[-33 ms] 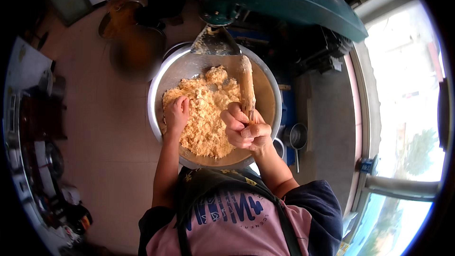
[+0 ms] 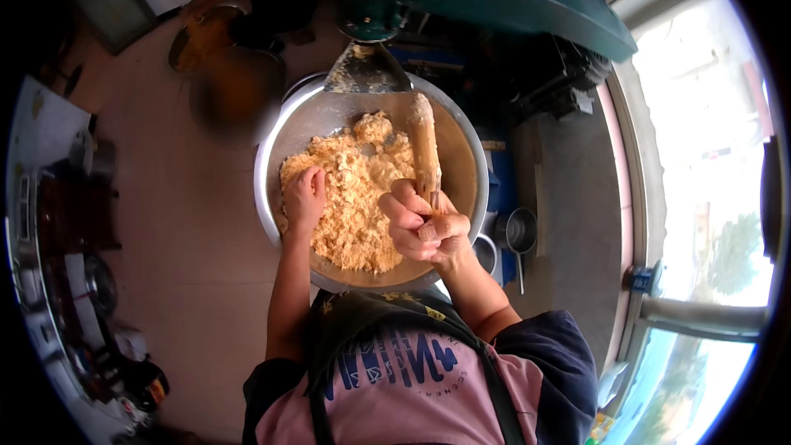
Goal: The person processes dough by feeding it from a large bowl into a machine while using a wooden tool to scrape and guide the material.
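A wide metal bowl (image 2: 265, 166) sits below me, holding a heap of crumbly yellow-orange dough (image 2: 356, 198). My left hand (image 2: 305, 196) is pressed into the left side of the dough, fingers curled in the crumbs. Over the bowl's right half, my right hand (image 2: 422, 227) is closed around the lower end of a dough-coated wooden stick (image 2: 424, 142). The stick points up toward the bowl's far rim. A metal chute (image 2: 367, 70) smeared with dough hangs over that rim.
The chute belongs to a dark green machine (image 2: 494, 0) along the top. A small metal pot (image 2: 519, 231) with a handle stands right of the bowl. Another brownish bowl (image 2: 235, 91) lies upper left. Cluttered shelving (image 2: 74, 264) lines the left edge, a bright window (image 2: 709, 156) the right.
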{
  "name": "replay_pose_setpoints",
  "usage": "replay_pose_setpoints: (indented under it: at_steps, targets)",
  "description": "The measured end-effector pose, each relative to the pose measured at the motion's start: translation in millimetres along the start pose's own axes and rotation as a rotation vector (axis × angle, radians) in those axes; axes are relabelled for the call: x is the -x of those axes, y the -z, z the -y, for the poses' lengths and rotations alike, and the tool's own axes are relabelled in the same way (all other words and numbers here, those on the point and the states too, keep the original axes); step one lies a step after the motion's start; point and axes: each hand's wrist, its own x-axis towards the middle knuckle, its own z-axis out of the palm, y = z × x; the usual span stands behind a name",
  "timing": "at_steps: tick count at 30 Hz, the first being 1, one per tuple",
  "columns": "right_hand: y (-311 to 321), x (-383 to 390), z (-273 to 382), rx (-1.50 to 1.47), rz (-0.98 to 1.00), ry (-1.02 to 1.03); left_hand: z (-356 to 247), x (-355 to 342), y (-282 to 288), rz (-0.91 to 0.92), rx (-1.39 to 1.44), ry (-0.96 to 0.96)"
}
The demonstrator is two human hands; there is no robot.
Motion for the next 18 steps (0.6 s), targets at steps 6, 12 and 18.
replay_pose_setpoints:
  at_steps: [6, 12, 18]
  targets:
    - [2, 25, 3, -0.153, 0.190, 0.022, -9, 3, 6, 0.043, -0.109, 0.035]
    - [17, 53, 12, -0.231, 0.136, 0.112, -3, 10, 2, 0.039, -0.105, 0.036]
    - [45, 89, 33, -0.013, -0.004, 0.235, -21, 14, 1, 0.025, -0.198, 0.059]
